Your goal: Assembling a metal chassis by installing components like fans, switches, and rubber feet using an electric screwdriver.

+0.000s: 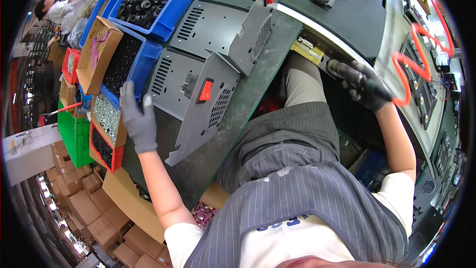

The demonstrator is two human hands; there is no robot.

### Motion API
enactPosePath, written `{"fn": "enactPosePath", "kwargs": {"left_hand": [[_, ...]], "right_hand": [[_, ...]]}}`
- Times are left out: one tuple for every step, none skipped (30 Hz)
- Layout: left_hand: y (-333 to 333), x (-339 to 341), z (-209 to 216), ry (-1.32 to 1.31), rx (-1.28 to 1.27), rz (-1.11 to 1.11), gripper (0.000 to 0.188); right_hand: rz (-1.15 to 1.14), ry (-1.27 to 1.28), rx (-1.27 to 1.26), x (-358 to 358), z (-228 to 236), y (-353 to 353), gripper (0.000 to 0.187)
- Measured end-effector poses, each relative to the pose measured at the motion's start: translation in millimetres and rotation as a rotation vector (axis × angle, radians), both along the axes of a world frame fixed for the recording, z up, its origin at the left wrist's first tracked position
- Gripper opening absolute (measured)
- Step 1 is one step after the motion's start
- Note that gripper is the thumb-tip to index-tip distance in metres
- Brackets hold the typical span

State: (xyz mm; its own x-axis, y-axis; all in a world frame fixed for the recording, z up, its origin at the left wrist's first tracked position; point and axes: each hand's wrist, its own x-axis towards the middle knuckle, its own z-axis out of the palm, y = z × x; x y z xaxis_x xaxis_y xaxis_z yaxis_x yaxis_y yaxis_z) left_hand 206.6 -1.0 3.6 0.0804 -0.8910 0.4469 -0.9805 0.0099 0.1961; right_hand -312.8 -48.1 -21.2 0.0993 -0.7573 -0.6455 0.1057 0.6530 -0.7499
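My left hand (139, 123) wears a grey glove and is open, thumb apart from the fingers. It hovers at the edge of a tray of silver screws (105, 119) and a blue bin of small black screws (122, 58). Beside it stands a bent grey metal panel (191, 124) with a red rocker switch (205, 90). A second such panel (252, 39) sits behind it on the bench. Over at the right, my gloved right hand (369, 87) is closed around a dark power screwdriver (347, 73), its tip by a yellow block (307, 51).
An orange coiled hose (414, 64) runs from the screwdriver across the right-hand bench. A blue bin of black plastic parts (153, 1), a cardboard tray (101, 52), a red bin (103, 148) and a green crate (74, 131) crowd the left. Cardboard boxes (89, 211) are stacked at lower left.
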Motion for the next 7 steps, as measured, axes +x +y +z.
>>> {"fn": "enactPosePath", "kwargs": {"left_hand": [[11, -7, 2, -0.003, 0.003, -0.003, 0.057], [23, -12, 3, 0.307, -0.011, -0.028, 0.052], [34, -18, 3, 0.620, -0.021, -0.054, 0.047], [46, -26, 5, 0.619, -0.017, -0.058, 0.047], [56, -33, 2, 0.906, -0.017, -0.214, 0.045], [65, -40, -3, 1.193, -0.014, -0.374, 0.044], [65, -40, -4, 1.193, -0.010, -0.374, 0.044]], "right_hand": [[-0.020, 0.012, -0.089, 1, -4, 3, 0.047], [-0.079, -0.191, 0.047, -10, -15, 1, 0.050], [-0.251, -0.225, 0.061, -9, -23, 8, 0.053], [-0.314, -0.245, 0.060, -9, -31, 15, 0.055], [-0.377, -0.264, 0.056, -7, -42, 22, 0.058], [-0.328, -0.318, 0.156, -13, -63, 32, 0.065], [-0.330, -0.318, 0.159, -13, -64, 33, 0.065]]}}
